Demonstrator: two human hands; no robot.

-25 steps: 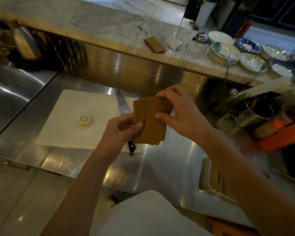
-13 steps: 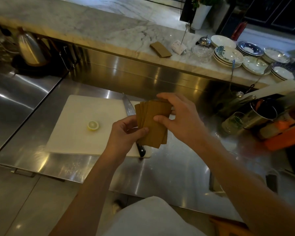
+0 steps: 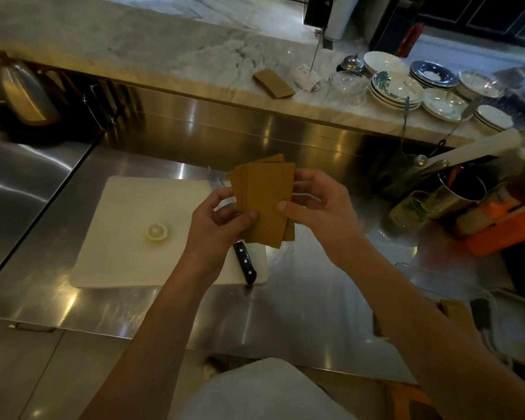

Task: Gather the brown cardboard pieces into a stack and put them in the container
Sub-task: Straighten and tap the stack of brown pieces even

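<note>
Several brown cardboard pieces point(image 3: 264, 198) are held upright as a loose fan above the steel counter. My left hand point(image 3: 217, 225) pinches their lower left edge with thumb on the front. My right hand point(image 3: 314, 204) grips their right side, fingers behind and thumb in front. Another brown cardboard piece point(image 3: 273, 83) lies flat on the marble ledge at the back. A clear container point(image 3: 431, 277) sits at the right near the counter's front edge, partly hidden by my right forearm, with some brown cardboard point(image 3: 458, 310) inside it.
A white cutting board point(image 3: 134, 237) lies below my hands with a lemon half point(image 3: 157, 231) and a black-handled knife point(image 3: 244, 262). Stacked plates point(image 3: 396, 90), a metal cup point(image 3: 461, 189), a glass jar point(image 3: 412, 207) and an orange box point(image 3: 503, 228) crowd the right. A kettle point(image 3: 28, 95) stands far left.
The fanned pieces have been pushed closer together and tilted more upright. My right hand slid from the top edge to the right side. Both hands stay on the pieces.
</note>
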